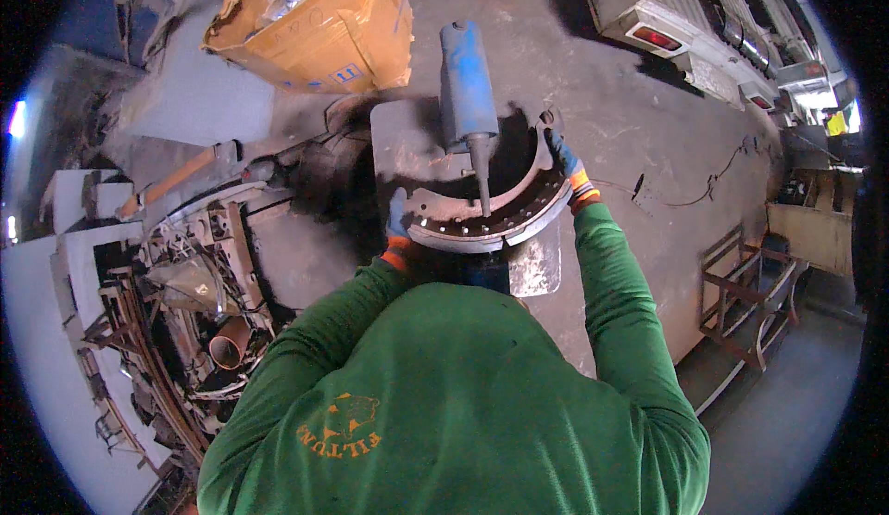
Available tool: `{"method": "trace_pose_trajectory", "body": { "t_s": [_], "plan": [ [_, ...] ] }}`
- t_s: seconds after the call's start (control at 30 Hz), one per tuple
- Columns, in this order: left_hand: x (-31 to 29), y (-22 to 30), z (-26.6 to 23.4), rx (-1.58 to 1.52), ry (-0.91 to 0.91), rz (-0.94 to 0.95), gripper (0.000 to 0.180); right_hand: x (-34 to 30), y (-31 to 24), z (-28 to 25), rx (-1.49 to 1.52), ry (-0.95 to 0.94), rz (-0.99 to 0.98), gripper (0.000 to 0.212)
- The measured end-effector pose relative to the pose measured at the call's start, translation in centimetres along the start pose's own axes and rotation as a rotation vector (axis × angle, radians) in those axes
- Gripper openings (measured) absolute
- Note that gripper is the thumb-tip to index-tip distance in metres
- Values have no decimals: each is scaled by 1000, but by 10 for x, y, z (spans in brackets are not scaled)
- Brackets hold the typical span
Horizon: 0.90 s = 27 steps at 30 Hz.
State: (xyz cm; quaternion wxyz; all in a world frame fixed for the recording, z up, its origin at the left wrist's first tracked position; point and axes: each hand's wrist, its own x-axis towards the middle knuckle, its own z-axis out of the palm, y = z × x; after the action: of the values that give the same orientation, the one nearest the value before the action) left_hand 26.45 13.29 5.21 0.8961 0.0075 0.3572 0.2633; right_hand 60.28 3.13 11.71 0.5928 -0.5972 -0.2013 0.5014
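Left hand (398,217): gloved fingers grasping left end of the curved metal shoe (509,202). Right hand (567,161): gloved fingers grasping its right end, farther from the torso. Shoe's ahead of the torso, at the blue tool's (468,89) tapered tip; can't tell if touching. Cardboard box (356,47) beyond, left.

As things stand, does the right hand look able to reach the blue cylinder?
Probably yes, if it lets go: the right hand holds one end of the curved metal part, but the blue cylinder looks close, with only that end visible between.
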Motion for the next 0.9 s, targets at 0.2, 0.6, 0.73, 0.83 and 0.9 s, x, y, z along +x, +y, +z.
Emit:
{"method": "trace_pose_trajectory", "body": {
  "t_s": [0.2,0.6,0.73,0.83,0.9],
  "plan": [
    [28,11,-33,173,-187,-48,40,7,25,-8,178,58,47,42],
    [21,8,-14,189,4,0,42,-2,32,-14,642,49,244,45],
    [11,17,-5,146,-148,-81,43,-4,26,-5,270,147,52,43],
    [16,17,-8,124,-121,-164,43,0,35,-17,224,75,-19,45],
    [19,18,-16,156,-101,-101,43,-3,34,-15,66,54,-106,44]
  ]
}}
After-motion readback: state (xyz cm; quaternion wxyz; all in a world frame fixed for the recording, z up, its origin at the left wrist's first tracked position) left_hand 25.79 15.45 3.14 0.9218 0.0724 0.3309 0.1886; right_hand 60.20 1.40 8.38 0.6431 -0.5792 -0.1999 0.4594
